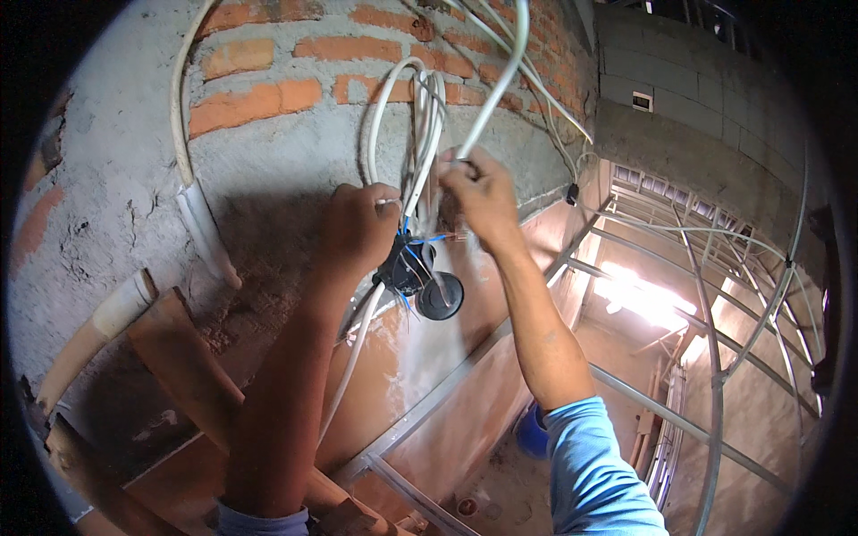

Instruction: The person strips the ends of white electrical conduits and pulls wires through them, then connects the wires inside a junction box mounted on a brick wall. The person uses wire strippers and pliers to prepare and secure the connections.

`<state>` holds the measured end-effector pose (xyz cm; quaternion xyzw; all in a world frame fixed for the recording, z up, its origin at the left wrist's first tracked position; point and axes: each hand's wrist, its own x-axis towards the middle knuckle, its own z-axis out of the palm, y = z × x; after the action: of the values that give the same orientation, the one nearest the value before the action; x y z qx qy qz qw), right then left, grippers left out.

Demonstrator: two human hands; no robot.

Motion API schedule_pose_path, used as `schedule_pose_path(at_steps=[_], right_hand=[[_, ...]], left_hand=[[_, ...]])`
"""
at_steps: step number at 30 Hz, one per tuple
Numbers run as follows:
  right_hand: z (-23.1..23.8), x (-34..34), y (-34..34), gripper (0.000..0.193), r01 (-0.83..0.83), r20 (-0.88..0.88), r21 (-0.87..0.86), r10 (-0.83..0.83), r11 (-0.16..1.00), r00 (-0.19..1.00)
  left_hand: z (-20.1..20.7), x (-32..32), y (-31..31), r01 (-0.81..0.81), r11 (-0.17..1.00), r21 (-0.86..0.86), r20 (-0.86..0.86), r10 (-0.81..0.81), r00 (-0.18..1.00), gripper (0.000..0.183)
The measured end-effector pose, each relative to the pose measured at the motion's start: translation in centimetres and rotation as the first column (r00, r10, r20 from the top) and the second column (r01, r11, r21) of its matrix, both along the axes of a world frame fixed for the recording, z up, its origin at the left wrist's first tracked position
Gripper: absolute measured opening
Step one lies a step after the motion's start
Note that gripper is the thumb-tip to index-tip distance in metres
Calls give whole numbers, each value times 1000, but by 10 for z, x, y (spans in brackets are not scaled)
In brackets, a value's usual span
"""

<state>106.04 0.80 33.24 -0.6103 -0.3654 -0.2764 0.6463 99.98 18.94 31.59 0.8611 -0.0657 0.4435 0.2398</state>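
Note:
Both my hands are raised at a rough wall, around a looped bundle of white cable [435, 125]. My left hand [359, 223] is closed, thumb and fingertips pinched at a white cable at the loop's lower left. To the right of the bundle, my right hand [483, 196] is closed around a thicker white cable [497, 98] that runs upward. Just below and between the hands sits a black junction box [407, 266]. Thin blue wires [435, 238] and bare copper ends stick out of it. A round black disc [440, 297] hangs at its lower right.
A white cable [356, 348] runs down from the box. At left, a pale conduit [206, 232] and wooden poles [183, 357] stand by the wall. Metal framing [710, 357] spans the right side, above a floor far below with a blue container [533, 434].

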Motion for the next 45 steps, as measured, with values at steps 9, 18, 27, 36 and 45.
schedule_pose_path(at_steps=[9, 18, 27, 36, 45], right_hand=[[-12, 20, -4, 28, -640, -247, 468, 785, 610, 568], [8, 35, 9, 17, -426, -222, -312, 371, 849, 902], [-4, 31, 22, 16, -350, -74, -128, 343, 928, 936], [-1, 25, 14, 22, -332, -185, -162, 302, 929, 935], [2, 20, 20, 21, -343, -208, -61, 324, 937, 923]], left_hand=[[8, -15, -13, 287, 768, -573, -121, -426, 897, 36], [-10, -14, -5, -112, 993, 34, -253, 117, 960, 39], [-7, -14, -12, -71, 997, -14, -307, 63, 950, 49], [-14, -11, -32, -259, 964, 55, -237, 265, 935, 54], [-14, -6, -32, -287, 941, 179, -265, 327, 907, 38]])
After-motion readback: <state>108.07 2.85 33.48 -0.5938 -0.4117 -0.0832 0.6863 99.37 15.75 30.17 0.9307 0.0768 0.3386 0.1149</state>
